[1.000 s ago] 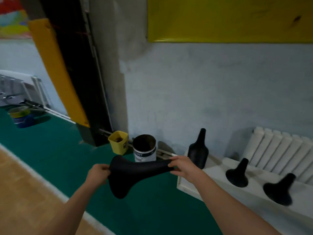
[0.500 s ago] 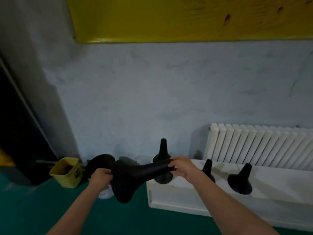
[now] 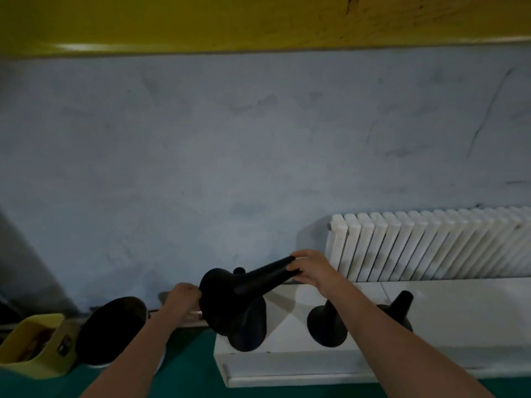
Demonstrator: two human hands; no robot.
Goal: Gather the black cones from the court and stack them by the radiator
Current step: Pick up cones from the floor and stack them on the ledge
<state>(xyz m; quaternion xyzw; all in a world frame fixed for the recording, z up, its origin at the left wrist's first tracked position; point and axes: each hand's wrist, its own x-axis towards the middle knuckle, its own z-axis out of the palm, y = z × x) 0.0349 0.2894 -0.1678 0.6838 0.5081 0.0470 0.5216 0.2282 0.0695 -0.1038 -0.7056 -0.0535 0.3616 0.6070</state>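
By the white radiator (image 3: 431, 245), a person holds a black cone on its side above the left end of the low white ledge (image 3: 287, 366) that runs beneath it. The held cone (image 3: 244, 285) has its flared base to the left, in front of the left cone (image 3: 247, 331), which stands at that end with its tip showing just behind. A middle cone (image 3: 326, 326) stands mid-ledge. A right cone (image 3: 402, 303) is partly hidden by the forearm.

The left hand (image 3: 184, 294) curls round the base rim, and the right hand (image 3: 311, 267) pinches the narrow tip. Carried this easily, the cone is probably light. Its matte skin suggests plastic or rubber that is not slippery. Being hollow, it should nest over another cone. The neck and the rim look like the surest holds.
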